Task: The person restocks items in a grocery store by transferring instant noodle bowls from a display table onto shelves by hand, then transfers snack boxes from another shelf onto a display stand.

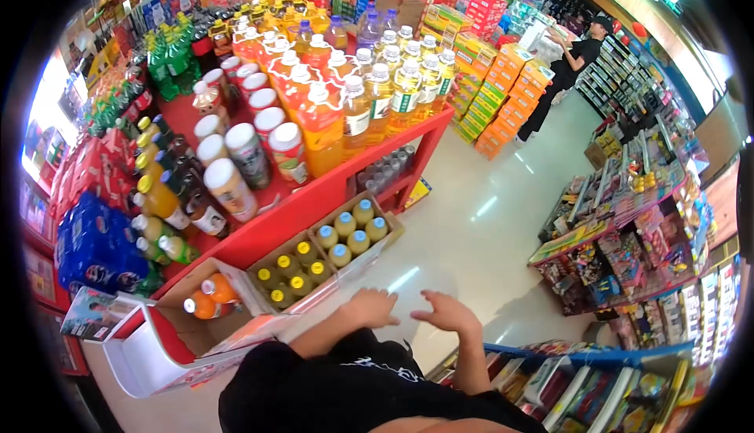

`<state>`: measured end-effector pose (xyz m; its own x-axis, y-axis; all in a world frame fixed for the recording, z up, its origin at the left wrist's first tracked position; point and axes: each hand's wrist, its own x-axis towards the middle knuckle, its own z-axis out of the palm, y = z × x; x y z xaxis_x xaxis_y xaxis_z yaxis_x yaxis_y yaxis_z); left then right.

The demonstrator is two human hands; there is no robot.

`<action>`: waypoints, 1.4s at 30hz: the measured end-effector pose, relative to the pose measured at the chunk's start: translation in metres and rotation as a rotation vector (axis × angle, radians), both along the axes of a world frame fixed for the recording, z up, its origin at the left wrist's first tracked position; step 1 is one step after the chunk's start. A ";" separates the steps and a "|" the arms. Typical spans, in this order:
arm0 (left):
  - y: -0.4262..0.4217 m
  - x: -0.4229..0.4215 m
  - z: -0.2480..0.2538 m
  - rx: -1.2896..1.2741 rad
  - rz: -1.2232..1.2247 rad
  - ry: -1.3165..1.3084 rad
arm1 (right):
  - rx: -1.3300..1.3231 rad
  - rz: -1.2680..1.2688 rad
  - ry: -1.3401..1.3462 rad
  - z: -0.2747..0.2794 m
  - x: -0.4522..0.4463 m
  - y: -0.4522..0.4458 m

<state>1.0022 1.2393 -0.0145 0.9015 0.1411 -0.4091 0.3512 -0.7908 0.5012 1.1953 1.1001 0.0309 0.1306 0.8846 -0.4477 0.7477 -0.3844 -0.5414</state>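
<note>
Shop floor (pixel 503 197): pale, glossy, lit by ceiling reflections, running between stocked displays.

Left hand (pixel 373 307): bare, empty, fingers extended, nearest the cartons. Right hand (pixel 448 313): bare, empty, fingers reaching inward over the floor, near the corner of a blue-edged rack (pixel 664 352). Both hands are apart and touch nothing visible; a black shirt (pixel 330 390) lies below.

Pale bottles (pixel 358 239), light-blue caps: upright in a cardboard carton (pixel 369 259) beyond the left hand, beside yellow-capped bottles (pixel 296 282). Handling, by judgement: filled, moderately heavy, smooth and possibly slippery; best held around the neck and shoulder beneath the cap. Carton likely stiff-walled but weak at the rim; support under the base.

Orange bottles (pixel 203 306): in a separate carton, farther left.

Red stand (pixel 314 192): behind the cartons, bearing canisters (pixel 248 154) and golden bottles (pixel 406 91).

Orange boxes (pixel 510 111): stacked past the stand. Another person (pixel 581 57), in black, stands beyond.

Obscured: lower halves of the cartoned bottles, behind cardboard; labels, mostly illegible; bottle material, undeterminable; outer edges, cut off by the lens's dark border.
</note>
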 end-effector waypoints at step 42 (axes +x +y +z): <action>0.469 0.760 0.063 0.181 0.729 -0.177 | -0.044 0.282 0.023 0.016 0.852 0.564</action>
